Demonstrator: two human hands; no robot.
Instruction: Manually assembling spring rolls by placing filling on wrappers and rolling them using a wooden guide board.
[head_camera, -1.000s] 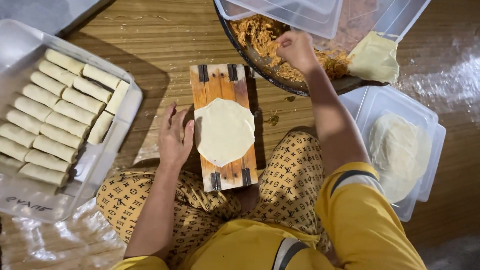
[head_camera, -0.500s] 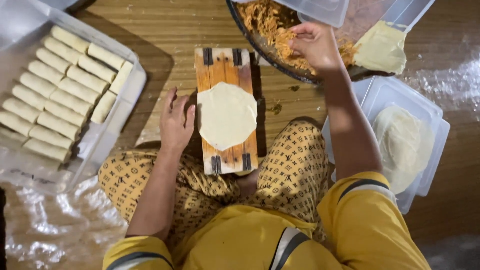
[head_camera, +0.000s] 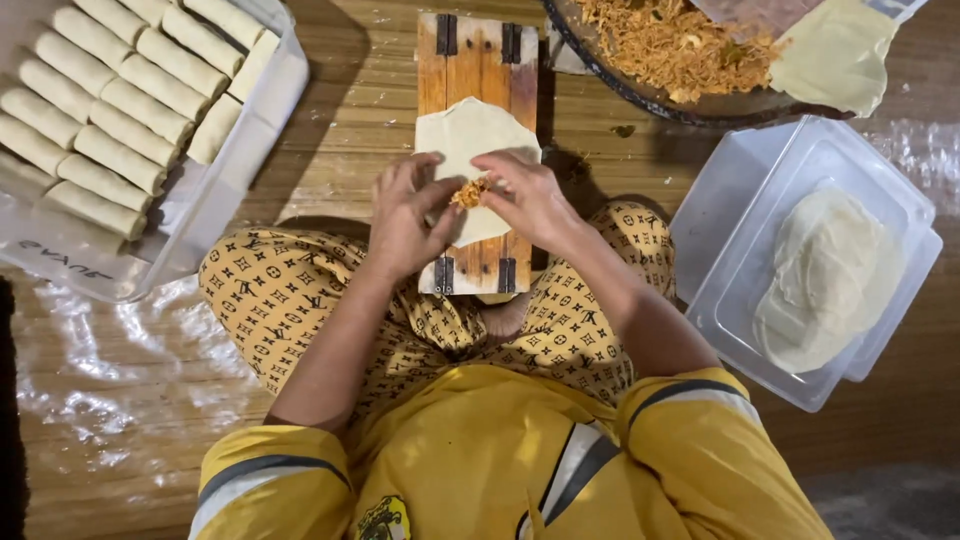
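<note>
A: What takes up the most room?

B: The wooden floor (head_camera: 350, 130), then the person sitting on it in a yellow shirt (head_camera: 480, 450) and patterned yellow trousers (head_camera: 280, 290), filling the lower middle of the frame.

A: And the containers?

B: Three. One clear tray (head_camera: 270, 110) at the upper left with rolled pastries (head_camera: 110, 120) in two rows; I count about fifteen, though the edge cuts some off. One clear tub (head_camera: 740, 210) at the right, holding a single stack of pale round wrappers (head_camera: 830, 280); how many sheets, I cannot tell. One dark round bowl (head_camera: 620, 85) at the top right, with shredded orange filling (head_camera: 680, 40) and one loose wrapper (head_camera: 835, 55) draped over its rim.

A: The middle?

B: One wooden board (head_camera: 480, 60) with dark metal hinges, running from top centre down to the knees. One wrapper sheet (head_camera: 475, 140) lies flat on it.

A: The hands?

B: Two, meeting over the lower half of that sheet. The left hand (head_camera: 405, 215) and right hand (head_camera: 530, 200) have their fingers curled inward, fingertips pinching one small clump of filling (head_camera: 468, 192) between them, right on the sheet at the centre of the frame.

A: Anything smaller?

B: Crumbs on the floor beside the board, near the bowl.
</note>
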